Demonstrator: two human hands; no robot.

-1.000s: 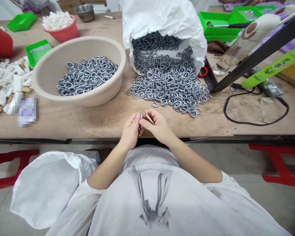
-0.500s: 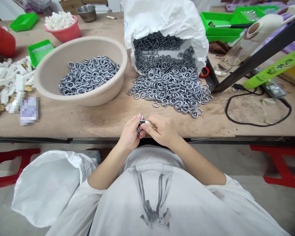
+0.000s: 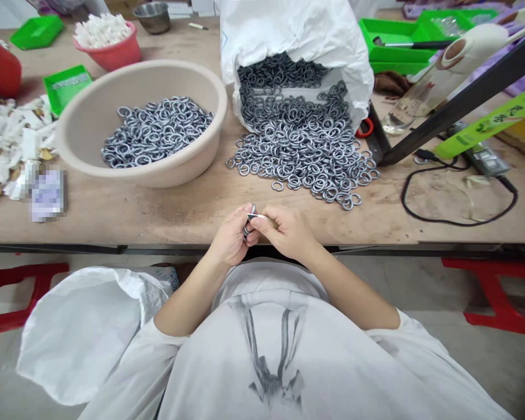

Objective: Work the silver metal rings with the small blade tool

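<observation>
Close to the table's front edge, my left hand [image 3: 233, 236] is closed around a few grey metal rings [image 3: 245, 231], one of which sticks up above the fingertips. My right hand [image 3: 289, 231] pinches a small knife [image 3: 254, 216] with a dark, pointed blade and a pale handle mostly covered by the fingers. Its blade lies against the rings, between the two hands. Beyond them, a heap of similar rings [image 3: 306, 149] spills out of a white sack [image 3: 289, 29]. More rings lie in a wide beige basin [image 3: 170, 172] at the left.
White pieces [image 3: 9, 134] are piled at the left, near a green tray [image 3: 67, 87] and a pink bowl [image 3: 122, 52]. On the right stand a slanted black metal bar [image 3: 455, 99], a bottle [image 3: 468, 52] and a looped black cable [image 3: 459, 223]. An open white bag [image 3: 83, 332] sits below the table.
The knife has tilted slightly between my fingers, with less of its pale handle showing. Both hands stay in nearly the same place, and the view has shifted a little.
</observation>
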